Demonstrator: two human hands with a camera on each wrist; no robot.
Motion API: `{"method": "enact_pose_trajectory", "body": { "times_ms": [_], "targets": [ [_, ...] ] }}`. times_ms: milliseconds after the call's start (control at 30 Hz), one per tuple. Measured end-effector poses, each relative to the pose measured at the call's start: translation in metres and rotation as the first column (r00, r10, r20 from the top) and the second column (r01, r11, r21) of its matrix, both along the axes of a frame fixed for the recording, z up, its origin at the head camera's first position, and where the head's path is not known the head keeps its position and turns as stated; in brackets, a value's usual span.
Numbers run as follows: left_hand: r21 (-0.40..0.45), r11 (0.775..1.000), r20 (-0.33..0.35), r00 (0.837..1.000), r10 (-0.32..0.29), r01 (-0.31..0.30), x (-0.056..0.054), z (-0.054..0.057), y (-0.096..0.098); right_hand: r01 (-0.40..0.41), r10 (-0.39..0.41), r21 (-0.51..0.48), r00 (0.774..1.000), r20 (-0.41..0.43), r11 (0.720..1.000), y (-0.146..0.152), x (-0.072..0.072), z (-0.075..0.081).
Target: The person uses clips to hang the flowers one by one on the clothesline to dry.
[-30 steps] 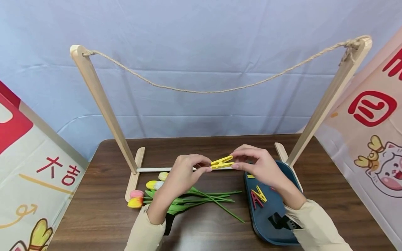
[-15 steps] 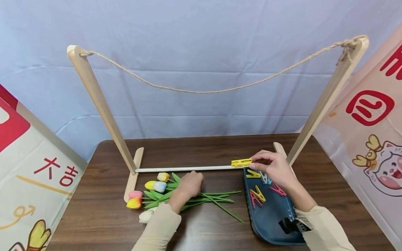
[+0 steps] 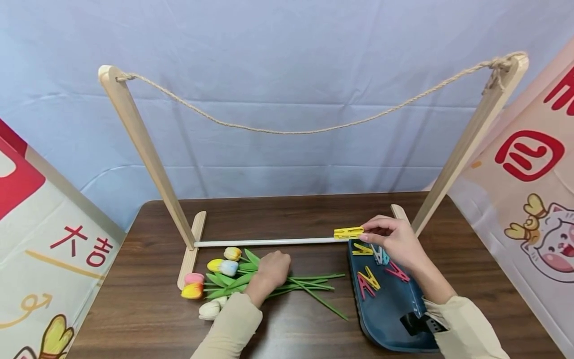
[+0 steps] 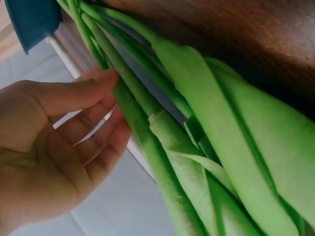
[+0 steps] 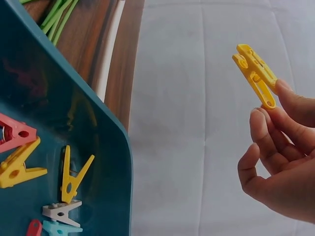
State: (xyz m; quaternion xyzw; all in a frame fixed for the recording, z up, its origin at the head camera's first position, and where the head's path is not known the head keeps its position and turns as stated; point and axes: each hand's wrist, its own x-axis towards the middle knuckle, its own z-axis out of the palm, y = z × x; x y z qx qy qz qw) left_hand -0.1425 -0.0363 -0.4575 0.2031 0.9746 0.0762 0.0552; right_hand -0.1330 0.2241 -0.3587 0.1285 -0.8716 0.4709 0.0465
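Note:
My right hand [image 3: 394, 241] holds a yellow clothespin [image 3: 349, 233] between thumb and index finger, above the back edge of the blue tray. In the right wrist view the clothespin [image 5: 256, 76] points away from the fingertips. My left hand [image 3: 274, 268] is down among the artificial tulips lying on the table. The left wrist view shows the left hand [image 4: 64, 137] pinching an outer green tulip stem [image 4: 125, 101] with thumb and fingers, beside other stems and leaves. Pink, yellow-orange, blue-white and white tulip heads [image 3: 209, 310] lie toward the left.
The blue tray [image 3: 381, 329] holds several clothespins [image 5: 73, 179] in yellow, red, blue and grey. A wooden stand [image 3: 143, 144] carries a sagging rope [image 3: 287, 132] between its posts. A white rod [image 3: 269, 243] joins the posts low down, behind the tulips, on a brown table [image 3: 148, 319].
The left hand has let go of the yellow clothespin and dropped onto the tulip stems. The right hand has carried the clothespin to the right, over the tray's back edge.

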Motion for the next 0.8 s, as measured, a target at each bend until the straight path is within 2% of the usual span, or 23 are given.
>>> {"method": "enact_pose_trajectory", "body": {
  "times_ms": [100,167,267,333,467,533,667,800],
  "targets": [
    [0.002,1.0,-0.013,1.0,0.009,-0.009,0.0,0.004,-0.002,0.019,-0.019,0.018,1.0,-0.013,1.0,0.003,0.001,0.005],
    [0.032,0.999,-0.022,1.0,0.011,-0.01,-0.002,0.011,-0.005,0.05,-0.049,0.033,0.998,-0.03,0.998,0.007,0.002,0.01],
    [0.141,0.99,-0.043,0.999,0.014,-0.008,-0.005,0.031,-0.015,0.104,-0.1,0.053,0.993,-0.067,0.993,0.015,0.003,0.019],
    [0.237,0.972,-0.054,0.998,0.014,-0.001,-0.006,0.048,-0.025,0.133,-0.127,0.059,0.987,-0.095,0.989,0.02,0.003,0.025],
    [0.405,0.914,-0.098,0.993,0.064,-0.019,-0.007,0.081,-0.045,0.15,-0.141,0.061,0.981,-0.132,0.987,0.028,0.003,0.032],
    [0.474,0.88,-0.127,0.985,0.113,-0.039,-0.007,0.095,-0.054,0.147,-0.138,0.064,0.982,-0.132,0.987,0.029,0.002,0.032],
    [0.596,0.8,-0.182,0.957,0.225,-0.074,-0.009,0.113,-0.069,0.116,-0.109,0.07,0.989,-0.103,0.991,0.022,-0.001,0.029],
    [0.687,0.719,-0.2,0.922,0.33,-0.109,-0.011,0.128,-0.08,0.057,-0.048,0.076,0.993,-0.111,0.996,0.005,-0.008,0.027]
  ]
}}
